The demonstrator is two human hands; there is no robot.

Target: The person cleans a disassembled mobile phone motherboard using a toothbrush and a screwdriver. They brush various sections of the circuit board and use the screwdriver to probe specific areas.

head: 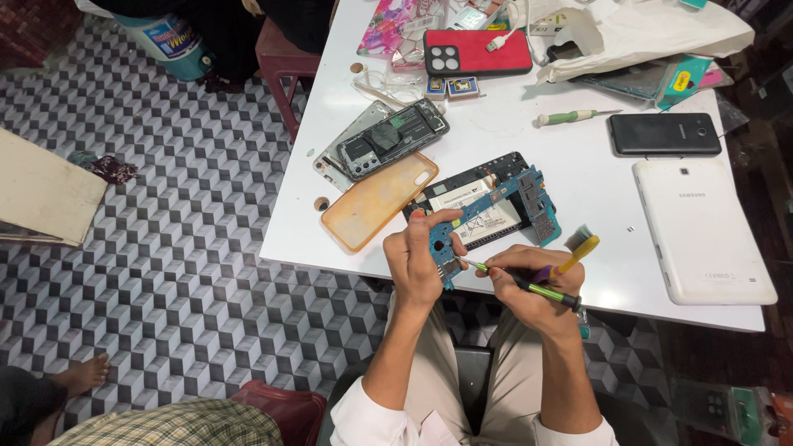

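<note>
Bright, even overhead light whitens the table (578, 165) with mild glare and only soft shadows, while the far right corner falls dim, edges bow slightly, and focus stays sharp.

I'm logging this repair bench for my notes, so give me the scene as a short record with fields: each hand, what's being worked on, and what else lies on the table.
left hand: grips the blue circuit board at its near end
right hand: holds a green screwdriver, tip at the board, plus a yellow-handled brush
under the board: opened black device
table: white, with an orange phone case, an opened phone, a red phone case, a black phone, a white tablet, a second screwdriver
</note>
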